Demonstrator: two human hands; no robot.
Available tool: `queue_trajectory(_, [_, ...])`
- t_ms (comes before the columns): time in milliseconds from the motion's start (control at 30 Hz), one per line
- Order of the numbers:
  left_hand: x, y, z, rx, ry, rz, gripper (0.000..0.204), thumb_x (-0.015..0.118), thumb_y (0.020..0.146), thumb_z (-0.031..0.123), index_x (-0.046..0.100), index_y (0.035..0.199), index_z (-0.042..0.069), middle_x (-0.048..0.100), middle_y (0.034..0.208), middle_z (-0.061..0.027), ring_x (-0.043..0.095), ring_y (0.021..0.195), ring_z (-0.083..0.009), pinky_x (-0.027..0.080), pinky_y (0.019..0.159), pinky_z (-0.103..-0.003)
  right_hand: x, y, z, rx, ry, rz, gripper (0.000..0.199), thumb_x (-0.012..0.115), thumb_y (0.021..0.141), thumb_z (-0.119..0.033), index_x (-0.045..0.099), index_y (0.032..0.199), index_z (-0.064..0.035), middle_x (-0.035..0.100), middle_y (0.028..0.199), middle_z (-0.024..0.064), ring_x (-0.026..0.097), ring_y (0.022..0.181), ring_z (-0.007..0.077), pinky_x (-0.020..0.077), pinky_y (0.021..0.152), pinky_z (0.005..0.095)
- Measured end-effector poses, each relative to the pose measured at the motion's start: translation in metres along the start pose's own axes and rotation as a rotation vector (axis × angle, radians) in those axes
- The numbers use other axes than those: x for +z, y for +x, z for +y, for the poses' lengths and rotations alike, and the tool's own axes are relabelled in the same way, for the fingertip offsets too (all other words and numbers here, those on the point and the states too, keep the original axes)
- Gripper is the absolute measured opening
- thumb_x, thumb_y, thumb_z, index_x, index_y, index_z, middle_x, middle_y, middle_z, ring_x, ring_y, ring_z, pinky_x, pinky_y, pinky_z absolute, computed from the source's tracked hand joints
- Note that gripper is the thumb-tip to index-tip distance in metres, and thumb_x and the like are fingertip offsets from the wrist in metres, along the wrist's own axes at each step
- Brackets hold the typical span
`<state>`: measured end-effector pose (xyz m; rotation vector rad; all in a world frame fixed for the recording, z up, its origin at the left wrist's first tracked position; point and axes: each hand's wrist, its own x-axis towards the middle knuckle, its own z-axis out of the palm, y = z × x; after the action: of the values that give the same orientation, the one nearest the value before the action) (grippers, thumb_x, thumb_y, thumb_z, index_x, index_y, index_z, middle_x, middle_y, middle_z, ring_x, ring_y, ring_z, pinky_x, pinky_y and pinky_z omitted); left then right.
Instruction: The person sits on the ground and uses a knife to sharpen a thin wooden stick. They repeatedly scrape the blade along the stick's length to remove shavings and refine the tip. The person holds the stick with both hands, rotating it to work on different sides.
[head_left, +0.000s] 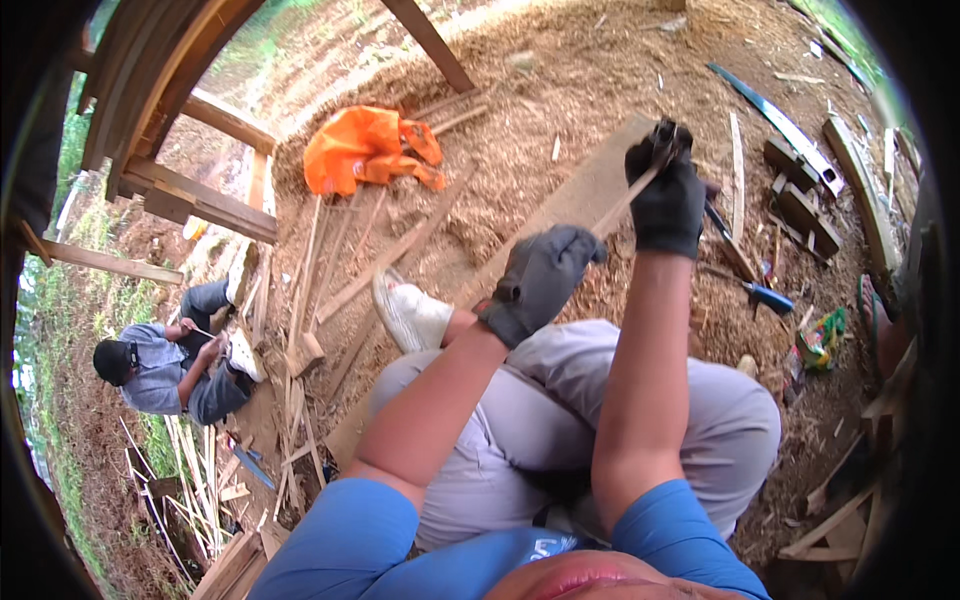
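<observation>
My left hand (545, 282), in a dark grey glove, is closed at the near end of a thin, pale wooden strip (630, 197). Farther up and to the right, my right hand (664, 195) in a black glove is closed around the same strip. Whether the right fist also holds a tool cannot be made out. Under and beyond my hands lies a long, flat wooden plank (585, 180) on the ground. My legs (470, 430), in light grey trousers, are bent beneath my forearms.
An orange bag (365, 150) lies on the wood shavings ahead. At right are a long saw-like blade (780, 125), a blue-handled tool (768, 298) and wooden blocks (805, 215). Another person (165, 365) sits at left, holding a thin stick, near timber framing (205, 200) and scattered strips (200, 480).
</observation>
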<state>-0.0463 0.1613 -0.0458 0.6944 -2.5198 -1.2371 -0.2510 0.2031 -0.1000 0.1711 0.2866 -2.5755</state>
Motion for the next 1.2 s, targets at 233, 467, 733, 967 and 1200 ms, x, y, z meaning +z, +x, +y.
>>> queue_trajectory(233, [-0.009, 0.033, 0.030, -0.295, -0.172, -0.074, 0.027, 0.055, 0.106, 0.019, 0.076, 0.092, 0.007, 0.066, 0.071, -0.0027, 0.059, 0.056, -0.0105, 0.048, 0.054, -0.030, 0.004, 0.020, -0.016, -0.261, -0.416, -0.054, 0.027, 0.058, 0.109, -0.021, 0.068, 0.128, -0.0040, 0.073, 0.111, 0.0078, 0.071, 0.091, 0.0165, 0.0607, 0.078, 0.0334])
queue_trajectory(467, [0.003, 0.029, 0.045, -0.409, -0.437, -0.151, 0.027, 0.050, 0.110, 0.019, 0.069, 0.099, 0.004, 0.044, 0.064, 0.0095, 0.038, 0.051, 0.0008, 0.031, 0.045, -0.019, 0.015, 0.015, -0.029, -0.231, -0.146, 0.090, 0.024, 0.060, 0.108, -0.020, 0.069, 0.124, -0.0040, 0.072, 0.111, 0.0093, 0.071, 0.095, 0.0167, 0.0646, 0.076, 0.0335])
queue_trajectory(733, [0.017, 0.040, 0.037, -0.479, -0.510, -0.143, 0.031, 0.054, 0.111, 0.031, 0.065, 0.101, 0.003, 0.040, 0.063, 0.0097, 0.032, 0.047, -0.0001, 0.027, 0.042, -0.020, 0.002, 0.032, -0.029, -0.209, -0.190, 0.179, 0.028, 0.059, 0.108, -0.021, 0.068, 0.127, -0.0032, 0.073, 0.113, 0.0085, 0.072, 0.091, 0.0186, 0.0627, 0.076, 0.0347])
queue_trajectory(967, [0.014, 0.044, 0.037, -0.517, -0.521, -0.160, 0.033, 0.054, 0.110, 0.031, 0.066, 0.101, 0.001, 0.039, 0.062, 0.0094, 0.032, 0.045, -0.0006, 0.027, 0.041, -0.021, -0.004, 0.034, -0.023, -0.199, -0.182, 0.238, 0.029, 0.059, 0.108, -0.020, 0.068, 0.129, -0.0017, 0.073, 0.114, 0.0091, 0.073, 0.090, 0.0173, 0.0637, 0.073, 0.0351])
queue_trajectory(1200, [0.010, 0.050, 0.052, -0.523, -0.474, -0.093, 0.032, 0.054, 0.110, 0.030, 0.067, 0.101, 0.001, 0.040, 0.062, 0.0087, 0.032, 0.044, -0.0010, 0.027, 0.040, -0.021, -0.003, 0.044, -0.035, -0.245, -0.144, 0.137, 0.028, 0.054, 0.110, -0.022, 0.071, 0.116, -0.0005, 0.070, 0.097, 0.0070, 0.069, 0.083, 0.0115, 0.0607, 0.074, 0.0270])
